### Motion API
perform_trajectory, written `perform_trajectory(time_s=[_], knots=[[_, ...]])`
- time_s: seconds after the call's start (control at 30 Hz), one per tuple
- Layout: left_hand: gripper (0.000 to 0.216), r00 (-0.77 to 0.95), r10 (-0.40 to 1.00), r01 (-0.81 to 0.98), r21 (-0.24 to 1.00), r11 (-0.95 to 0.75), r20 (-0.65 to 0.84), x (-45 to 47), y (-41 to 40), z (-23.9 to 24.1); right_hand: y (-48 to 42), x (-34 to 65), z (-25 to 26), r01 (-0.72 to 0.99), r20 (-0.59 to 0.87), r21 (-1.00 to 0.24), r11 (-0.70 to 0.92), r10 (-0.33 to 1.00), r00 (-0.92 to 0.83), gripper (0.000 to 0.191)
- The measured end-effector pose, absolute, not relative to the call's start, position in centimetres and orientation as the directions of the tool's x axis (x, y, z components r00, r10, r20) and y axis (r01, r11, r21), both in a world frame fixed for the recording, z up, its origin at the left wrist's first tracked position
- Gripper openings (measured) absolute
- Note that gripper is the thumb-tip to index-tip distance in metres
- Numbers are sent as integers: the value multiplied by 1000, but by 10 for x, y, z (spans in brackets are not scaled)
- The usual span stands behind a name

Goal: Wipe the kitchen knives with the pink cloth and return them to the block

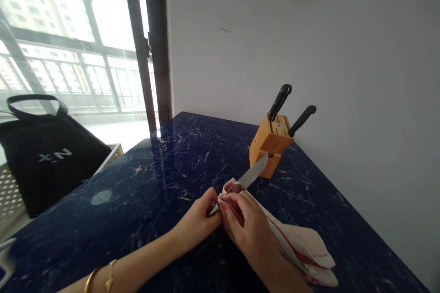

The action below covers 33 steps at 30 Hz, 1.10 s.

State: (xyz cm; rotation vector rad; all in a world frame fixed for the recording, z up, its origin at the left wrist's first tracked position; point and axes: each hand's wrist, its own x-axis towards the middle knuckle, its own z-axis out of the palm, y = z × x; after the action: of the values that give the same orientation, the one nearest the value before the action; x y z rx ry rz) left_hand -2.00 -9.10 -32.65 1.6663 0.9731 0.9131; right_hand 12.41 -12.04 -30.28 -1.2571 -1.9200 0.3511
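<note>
A knife (253, 171) lies between my hands over a dark blue marbled table (154, 178), its bare steel blade pointing up and right toward a wooden knife block (271, 139). My left hand (199, 219) is closed around the knife's handle end, which it hides. My right hand (245, 229) pinches a white cloth with red stripes (302, 249) around the base of the blade. The rest of the cloth trails down and right onto the table.
The knife block holds two black-handled knives (280, 100) and stands near the white wall (326, 46). A black tote bag (41, 151) sits on a chair at the left by the window. The table's right edge runs close to the wall.
</note>
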Motion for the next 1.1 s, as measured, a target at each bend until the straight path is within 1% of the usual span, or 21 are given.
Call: perform_trajectory(time_s=[0.17,0.3,0.53,0.73,0.9,1.1], knots=[[18,345,935,134,982,-132,79,-21,-85,-332,-116,128,-304,672,484,-571,471,855,-187,13],[19,341,937,108,988,-114,71,-22,-82,-336,-115,131,-301,679,492,-563,470,851,-181,13],[20,347,937,101,991,-89,49,-20,-83,-338,-111,141,-295,709,493,-594,380,868,-52,14],[20,333,943,87,996,-20,-10,-19,-84,-332,-111,138,-297,715,471,-567,408,873,-125,13],[20,330,944,116,993,-16,-23,-19,-85,-327,-112,140,-293,743,468,-563,362,881,-74,14],[20,329,944,87,996,-19,-11,-20,-83,-331,-113,137,-293,754,458,-527,393,878,-138,12]])
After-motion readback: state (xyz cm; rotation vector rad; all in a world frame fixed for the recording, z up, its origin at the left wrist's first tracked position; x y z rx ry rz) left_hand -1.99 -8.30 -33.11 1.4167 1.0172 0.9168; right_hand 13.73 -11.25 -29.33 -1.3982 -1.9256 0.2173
